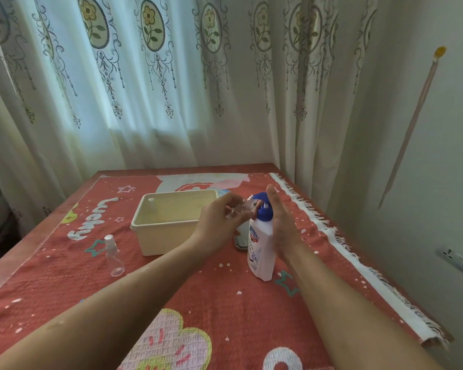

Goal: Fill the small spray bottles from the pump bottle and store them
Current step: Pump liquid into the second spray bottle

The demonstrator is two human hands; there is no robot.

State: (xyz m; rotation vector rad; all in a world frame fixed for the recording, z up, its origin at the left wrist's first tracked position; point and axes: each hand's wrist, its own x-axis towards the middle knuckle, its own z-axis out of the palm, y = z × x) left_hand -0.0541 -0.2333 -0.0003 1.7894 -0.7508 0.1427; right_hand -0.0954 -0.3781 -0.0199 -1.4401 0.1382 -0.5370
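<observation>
Head view, centre right: the left hand [219, 222] pinches a small clear plastic bottle [239, 209] at the spout of the white, blue-topped pump bottle [261, 252]; the right hand [281, 222], fingers straight, touches its top.

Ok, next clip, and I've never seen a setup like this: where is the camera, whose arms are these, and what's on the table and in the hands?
No machine here. The single picture comes from a wide-angle camera worn on a person's head, looking forward and down, so both bare arms are the wearer's own. The left hand holds a small clear plastic bottle up to the spout of a white pump bottle with a blue pump head. The right hand lies flat, fingers straight, against that bottle's side and pump. On the red patterned cloth also stand a cream plastic tub, with a white-capped spray bottle inside, and a clear capped spray bottle left of the tub.
</observation>
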